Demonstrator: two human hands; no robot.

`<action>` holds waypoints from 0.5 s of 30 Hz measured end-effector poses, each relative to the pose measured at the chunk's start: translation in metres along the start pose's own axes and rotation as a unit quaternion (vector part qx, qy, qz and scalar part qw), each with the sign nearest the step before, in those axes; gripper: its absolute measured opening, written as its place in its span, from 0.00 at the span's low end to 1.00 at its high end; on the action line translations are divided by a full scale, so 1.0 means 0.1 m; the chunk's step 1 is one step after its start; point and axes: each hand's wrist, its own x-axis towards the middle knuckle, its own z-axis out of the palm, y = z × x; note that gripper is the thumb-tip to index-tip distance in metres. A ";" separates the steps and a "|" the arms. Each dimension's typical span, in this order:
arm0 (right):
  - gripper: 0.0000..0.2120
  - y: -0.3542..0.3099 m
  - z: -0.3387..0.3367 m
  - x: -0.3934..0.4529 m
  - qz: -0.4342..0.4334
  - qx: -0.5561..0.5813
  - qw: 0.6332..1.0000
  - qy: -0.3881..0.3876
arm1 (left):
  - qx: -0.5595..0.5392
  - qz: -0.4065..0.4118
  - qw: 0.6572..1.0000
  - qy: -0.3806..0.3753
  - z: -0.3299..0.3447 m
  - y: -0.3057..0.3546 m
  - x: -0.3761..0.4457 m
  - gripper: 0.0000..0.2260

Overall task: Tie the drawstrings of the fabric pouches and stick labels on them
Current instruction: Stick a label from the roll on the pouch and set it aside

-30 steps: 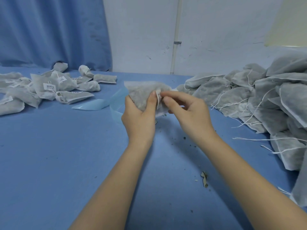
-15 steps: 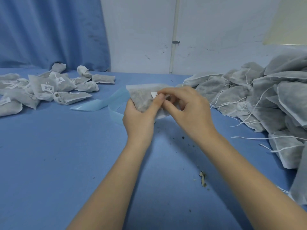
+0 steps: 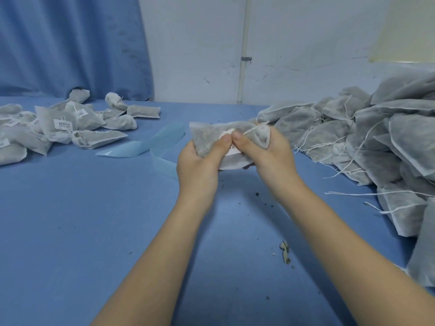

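A grey fabric pouch [image 3: 207, 135] is held above the blue table at the centre. My left hand [image 3: 200, 161] grips its left side and my right hand [image 3: 266, 156] grips its right side. Both thumbs press side by side on a white label [image 3: 231, 149] on the pouch's face. The pouch's white drawstring [image 3: 255, 128] runs across its top right, just above my right thumb. Most of the label is hidden under the thumbs.
A heap of unlabelled pouches [image 3: 376, 142] with loose strings fills the right side. Labelled pouches [image 3: 63, 128] lie at the back left. A light blue backing strip [image 3: 146, 147] curls behind my left hand. Dark crumbs [image 3: 284, 250] dot the blue table [image 3: 82, 220].
My right hand has gone from pinching the label at the pouch to gripping the pouch's right side. Both thumbs now press on the label, which lies flat on the fabric.
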 end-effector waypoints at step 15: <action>0.17 -0.07 0.39 0.06 0.089 0.294 0.951 -0.039 | -0.189 -0.106 0.972 0.096 -0.09 0.05 0.08 0.14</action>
